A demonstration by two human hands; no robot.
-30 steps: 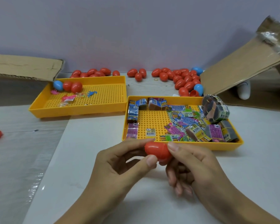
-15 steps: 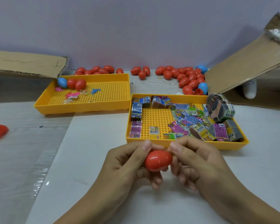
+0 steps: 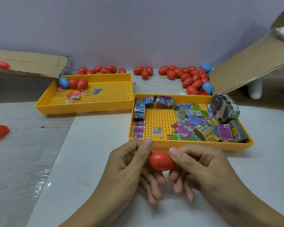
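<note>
Holding the red egg (image 3: 161, 161) between both grips, I log the following state.

1. Left grip (image 3: 126, 164): closed on the egg. The thumb lies against the egg's upper left end and the curled fingers sit beneath it.
2. Right grip (image 3: 203, 167): closed on the egg. The thumb presses the upper right end and the fingers curl underneath.
3. Egg: both halves joined, long axis running left to right. It is held above the white worktop (image 3: 88, 161), just in front of the front rim of the near tray (image 3: 187, 145).

Surroundings:
- The near tray is yellow with a perforated floor. It holds printed packets (image 3: 192, 122), loose on the right and lined along the left and rear walls.
- The far tray (image 3: 82, 110), also yellow, sits behind and to the left, apart from the near tray. Its rear left corner holds two red eggs and one blue egg (image 3: 63, 82), with small toy pieces beside them.
- Loose eggs (image 3: 192, 79), mostly red with a few blue, lie along the wall behind both trays.
- Cardboard flaps (image 3: 252, 66) overhang the worktop at both sides.
</note>
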